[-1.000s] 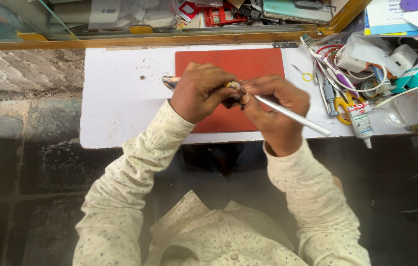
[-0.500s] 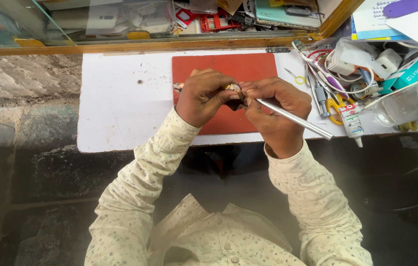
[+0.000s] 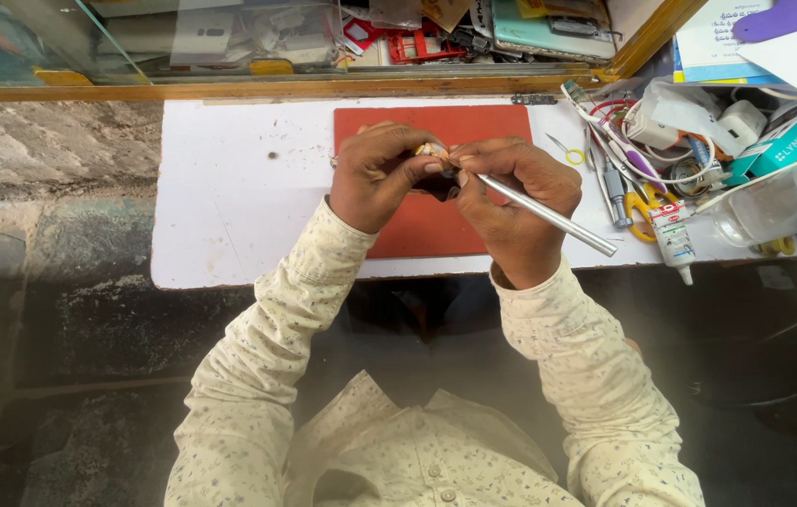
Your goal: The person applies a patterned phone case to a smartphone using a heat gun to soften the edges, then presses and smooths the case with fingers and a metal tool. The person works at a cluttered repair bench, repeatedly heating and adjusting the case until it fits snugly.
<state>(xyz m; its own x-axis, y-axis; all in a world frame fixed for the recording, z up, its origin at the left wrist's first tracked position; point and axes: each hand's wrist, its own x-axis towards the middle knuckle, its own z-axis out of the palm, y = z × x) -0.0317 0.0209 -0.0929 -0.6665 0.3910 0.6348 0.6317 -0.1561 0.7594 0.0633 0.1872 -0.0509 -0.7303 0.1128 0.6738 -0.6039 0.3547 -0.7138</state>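
Over a red mat (image 3: 436, 235) on a white worktop (image 3: 239, 188), both my hands are held together. My left hand (image 3: 375, 174) is closed around a small dark object (image 3: 434, 181), mostly hidden by the fingers. My right hand (image 3: 511, 202) grips a slim silver tool (image 3: 549, 216) like a pen, its tip meeting the small object and its handle pointing right and towards me. Cream patterned sleeves cover both arms.
A cluttered heap lies at the right: cables, yellow-handled scissors (image 3: 641, 202), a small tube (image 3: 673, 239), boxes, a clear plastic container (image 3: 783, 202). A wooden-framed glass case (image 3: 276, 89) runs along the far edge. Stone floor shows at the left.
Both hands stay locked together over the red mat; the silver tool keeps its angle. The view has shifted slightly, nothing was let go.
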